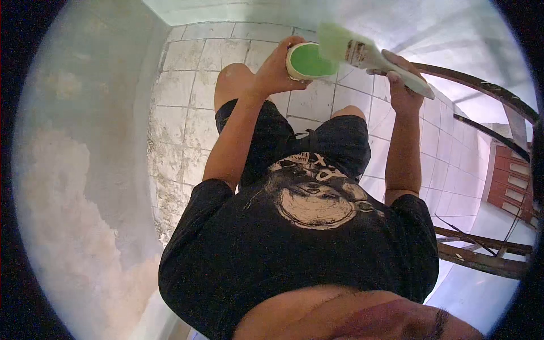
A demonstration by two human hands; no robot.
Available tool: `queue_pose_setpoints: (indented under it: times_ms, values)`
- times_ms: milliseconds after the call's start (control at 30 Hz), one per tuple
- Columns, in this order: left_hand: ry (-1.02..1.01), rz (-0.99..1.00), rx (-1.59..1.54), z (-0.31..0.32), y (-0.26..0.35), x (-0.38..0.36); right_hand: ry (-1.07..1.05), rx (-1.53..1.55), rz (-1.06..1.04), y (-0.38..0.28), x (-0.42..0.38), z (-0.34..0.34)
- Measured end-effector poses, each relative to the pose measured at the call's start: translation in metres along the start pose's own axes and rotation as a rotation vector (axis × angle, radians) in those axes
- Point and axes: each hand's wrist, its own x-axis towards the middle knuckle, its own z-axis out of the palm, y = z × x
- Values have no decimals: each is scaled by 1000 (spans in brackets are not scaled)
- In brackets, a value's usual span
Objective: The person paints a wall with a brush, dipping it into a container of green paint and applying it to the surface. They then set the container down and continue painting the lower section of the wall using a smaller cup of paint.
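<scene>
A round tub of green paint is held by my left hand, whose fingers wrap around its left side. The tub's open top faces the camera and green paint shows inside. In my right hand is a wide paintbrush, gripped by its pale handle. Its bristles are coated light green and overlap the right side of the tub in this view; whether they touch the rim I cannot tell. The brush has a printed label near the bristles.
A wall with patchy paint runs along the left. The tiled floor is stained on its left side. Curved dark metal bars stand at the right, with more bars lower down. A reddish slatted object is beyond them.
</scene>
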Motion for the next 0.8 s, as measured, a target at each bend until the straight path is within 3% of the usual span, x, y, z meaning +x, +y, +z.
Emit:
queue_pose_setpoints:
  times_ms: [67,133,267,467,533,600,800]
  values:
    - [-10,-29,34,-3,8,-1,-50,11,-45,-4,6,-2]
    - [-20,-59,71,-4,6,-1,-260,-131,-72,-14,12,-4]
    - [-23,62,-11,0,-1,-3,-489,-293,14,-26,24,-6]
    - [-109,-7,-8,5,9,-3,-598,-332,52,-34,36,15]
    - [-108,-16,-23,9,11,-5,-674,-591,164,-34,36,24]
    - [-129,-32,17,9,16,-5,-667,-582,226,-30,34,33]
    - [-123,-49,38,16,6,-11,-743,-672,-18,-5,14,49]
